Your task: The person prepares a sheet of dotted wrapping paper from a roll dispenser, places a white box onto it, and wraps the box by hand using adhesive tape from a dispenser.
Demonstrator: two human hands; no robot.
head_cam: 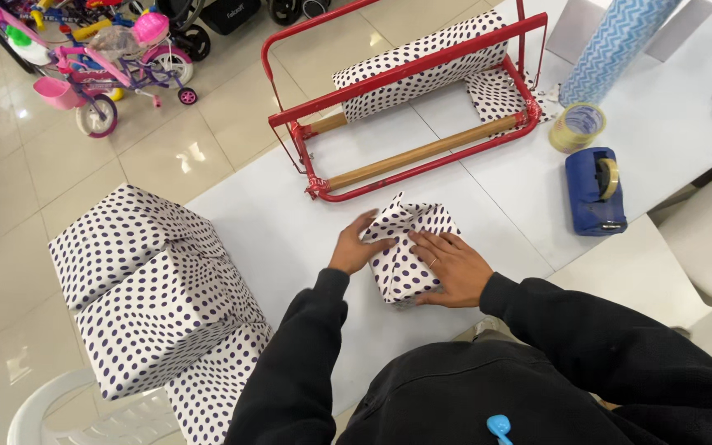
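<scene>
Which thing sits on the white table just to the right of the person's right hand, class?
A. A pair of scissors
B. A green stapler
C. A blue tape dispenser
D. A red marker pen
C: the blue tape dispenser stands on the table to the right of the right hand, which rests with the left hand on the small dotted parcel.

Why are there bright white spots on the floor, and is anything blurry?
In the head view, ceiling lights glare off the glossy floor tiles; the small dotted box under the left hand and right hand looks sharp; the picture's edges bend a little, so the table looks slanted.
</scene>
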